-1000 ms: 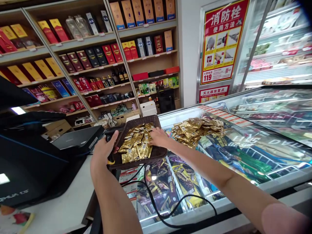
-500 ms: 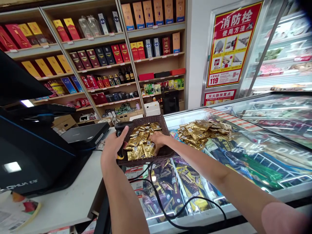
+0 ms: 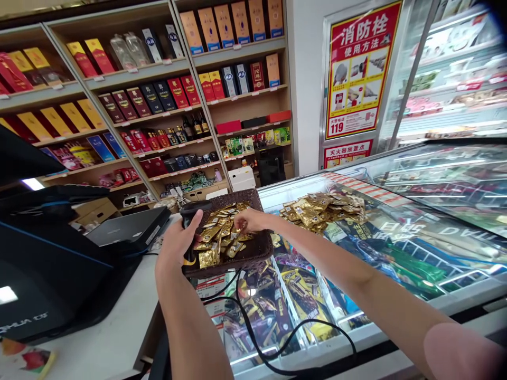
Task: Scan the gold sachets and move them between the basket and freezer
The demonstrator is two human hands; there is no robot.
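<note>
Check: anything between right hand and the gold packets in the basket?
Nothing visible: right hand is at the gold packets, forearm over the right rim of the basket. Left hand is at the left side, outside that path.

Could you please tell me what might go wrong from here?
The black cable loops over the glass in front of the basket, so it could snag if the basket is moved. The right hand is in among the loose gold packets, and might flick some over the rim. The right forearm passes close to the packet pile on the freezer, and could perhaps scatter it.
</note>
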